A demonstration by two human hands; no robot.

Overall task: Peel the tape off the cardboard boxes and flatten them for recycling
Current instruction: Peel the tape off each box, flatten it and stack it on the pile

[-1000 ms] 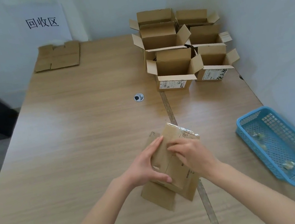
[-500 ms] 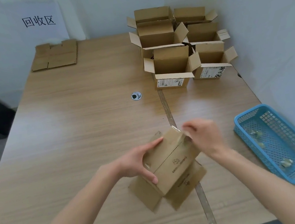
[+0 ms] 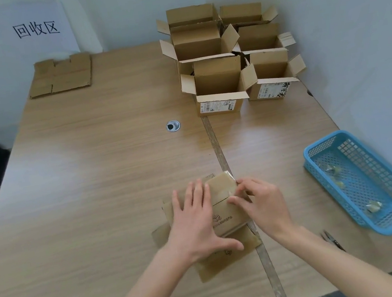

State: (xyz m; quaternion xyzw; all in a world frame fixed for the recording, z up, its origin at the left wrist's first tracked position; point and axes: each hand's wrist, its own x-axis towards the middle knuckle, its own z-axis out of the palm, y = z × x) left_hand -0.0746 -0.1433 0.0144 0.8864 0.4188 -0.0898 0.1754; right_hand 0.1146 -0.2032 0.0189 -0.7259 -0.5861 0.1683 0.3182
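While the left hand [image 3: 195, 221] presses flat, fingers spread, on the cardboard box [image 3: 223, 210],
the right hand [image 3: 260, 204] pinches its tape [image 3: 229, 189] near the table's [image 3: 93, 175] front edge.

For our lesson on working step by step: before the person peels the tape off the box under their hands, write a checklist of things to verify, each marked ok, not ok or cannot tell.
1. Box lies flat on the table: ok.
2. Left hand presses the box down, palm flat: ok.
3. Right hand fingertips rest at the clear tape on the box's far right edge: ok.
4. A tape edge is already lifted and pinched: cannot tell.
5. Blue basket holding tape scraps sits to the right, open: ok.
6. Flattened cardboard pile at the far left corner has room on top: ok.
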